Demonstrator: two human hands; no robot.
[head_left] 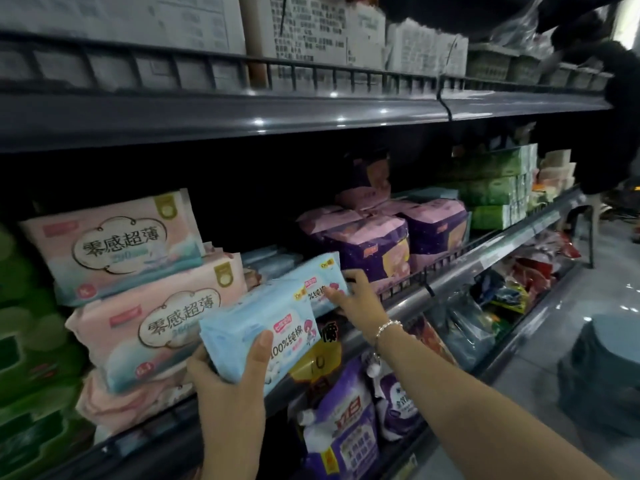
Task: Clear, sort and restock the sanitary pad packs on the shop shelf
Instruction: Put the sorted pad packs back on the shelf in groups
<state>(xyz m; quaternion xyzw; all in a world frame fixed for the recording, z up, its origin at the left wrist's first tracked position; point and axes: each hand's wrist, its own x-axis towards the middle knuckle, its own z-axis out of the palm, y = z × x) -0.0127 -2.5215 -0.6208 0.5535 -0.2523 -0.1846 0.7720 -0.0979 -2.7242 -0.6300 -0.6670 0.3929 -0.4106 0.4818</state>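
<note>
My left hand (228, 379) grips a light blue pad pack (256, 327) by its lower left end, holding it just in front of the middle shelf's edge (450, 275). My right hand (356, 299), with a bead bracelet on the wrist, has its fingers on a second light blue pack (318, 275) that lies on the shelf. More blue packs (270, 259) lie flat behind it. Two big pink packs (114, 247) are stacked at the left. Purple packs (377, 247) stand to the right.
Green packs (498, 188) are stacked further right and a green stack (24, 341) fills the far left. White cartons (304, 26) sit on the top shelf. Purple detergent pouches (346, 427) stand below. A grey stool (602, 368) is on the floor at right.
</note>
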